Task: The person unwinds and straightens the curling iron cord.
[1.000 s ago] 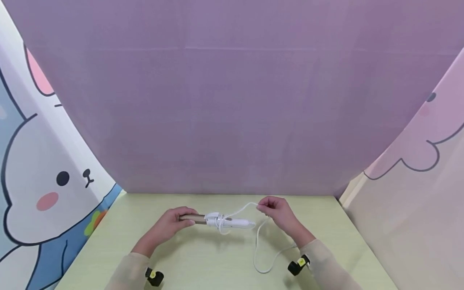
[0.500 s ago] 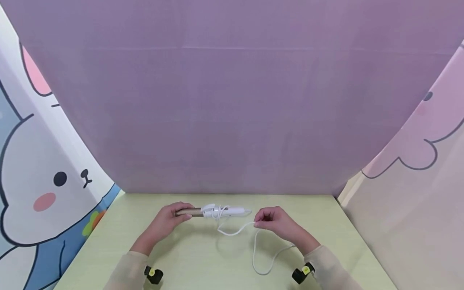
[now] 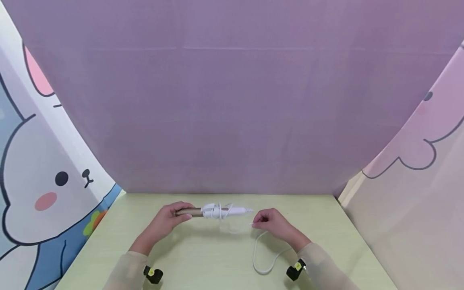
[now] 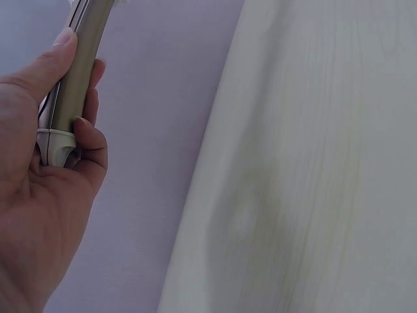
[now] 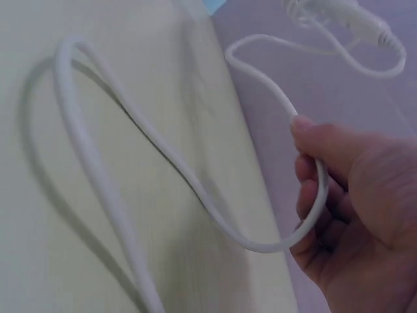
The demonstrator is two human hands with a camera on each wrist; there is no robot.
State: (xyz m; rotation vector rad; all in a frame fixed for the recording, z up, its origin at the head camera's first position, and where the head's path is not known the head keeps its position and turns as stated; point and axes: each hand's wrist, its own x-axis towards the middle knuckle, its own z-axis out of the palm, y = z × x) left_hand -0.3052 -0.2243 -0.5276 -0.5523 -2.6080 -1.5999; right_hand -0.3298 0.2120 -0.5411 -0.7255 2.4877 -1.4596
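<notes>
White cord [image 5: 267, 248] is wound around a curling iron [image 3: 235, 211] held above the pale bench [image 3: 217, 262]. The left grip [image 3: 169, 219] curls round its gold-brown barrel [image 3: 197, 212]; the right grip [image 3: 275, 225] pinches the cord beside the handle's end, with a loop hanging below.

Two hands [image 3: 167, 222] [image 3: 274, 224], one curling iron [image 3: 209, 211], one cord [image 5: 264, 248], one table [image 3: 206, 257], two cameras [image 3: 156, 276] [image 3: 293, 273], one purple cloth [image 3: 232, 100] and two printed cloths [image 3: 29, 161] [image 3: 417, 209] show.

Wht/gold curling iron [image 3: 209, 212], approx. horiz.; wht cord [image 5: 266, 248] (loops round iron)
</notes>
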